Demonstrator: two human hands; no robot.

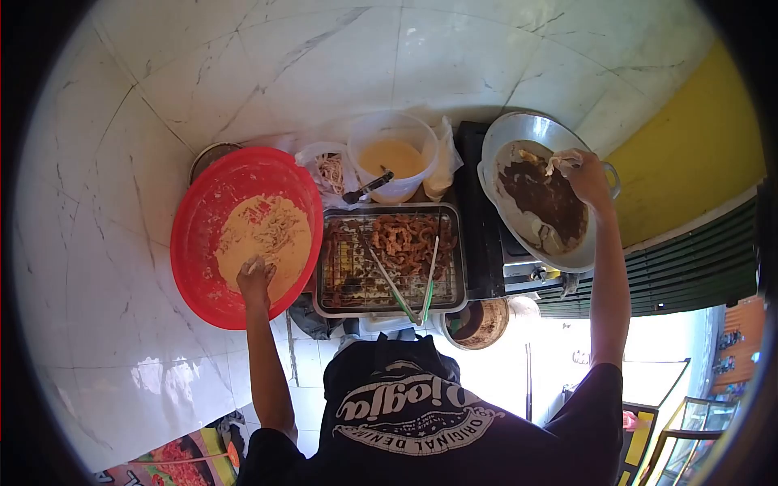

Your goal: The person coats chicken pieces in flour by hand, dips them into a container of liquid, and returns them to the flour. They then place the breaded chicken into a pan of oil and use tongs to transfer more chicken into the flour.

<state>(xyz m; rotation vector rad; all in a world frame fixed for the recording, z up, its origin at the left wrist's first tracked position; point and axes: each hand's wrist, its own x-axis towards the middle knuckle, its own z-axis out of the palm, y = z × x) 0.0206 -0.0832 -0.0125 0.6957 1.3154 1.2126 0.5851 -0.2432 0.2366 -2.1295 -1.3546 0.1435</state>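
Observation:
On the left, my left hand (255, 277) is inside a red plastic basin (192, 235), at the near edge of the pale flour (271, 231). Its fingers are curled together; whatever they hold, if anything, is hidden. Over a metal wok (519, 130) on the right, my right hand (585, 174) pinches a pale flour-coated piece (556, 166). Dark brown oil (539, 194) fills the wok, with light foam and a few pale pieces at its edges.
Between basin and wok sits a rack tray (340, 310) of browned fried pieces (405, 243), with metal tongs (427, 283) across it. Behind are a clear tub (429, 154) of yellowish liquid and a bag of pale strips (331, 172). The wok stands on a black stove (478, 243).

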